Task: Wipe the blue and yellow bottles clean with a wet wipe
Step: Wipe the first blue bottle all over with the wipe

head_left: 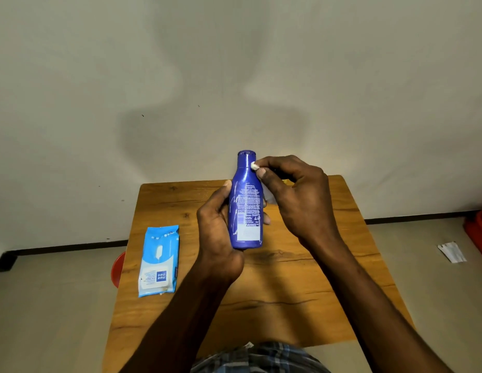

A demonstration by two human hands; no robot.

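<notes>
Head view: wiping the blue bottle's neck

Wipes pack (159, 261) lies left on the bench (328, 265). Left hand (217, 224) wraps the blue bottle (246, 203) upright above the bench, steadying it. Right hand (293, 192) pinches a wipe (254, 166) against the neck. Yellow bottle mostly hidden behind it.

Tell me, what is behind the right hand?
Behind the right hand a small yellow patch shows above the wooden table, perhaps the yellow bottle; the hand covers the rest, so I cannot tell.
</notes>
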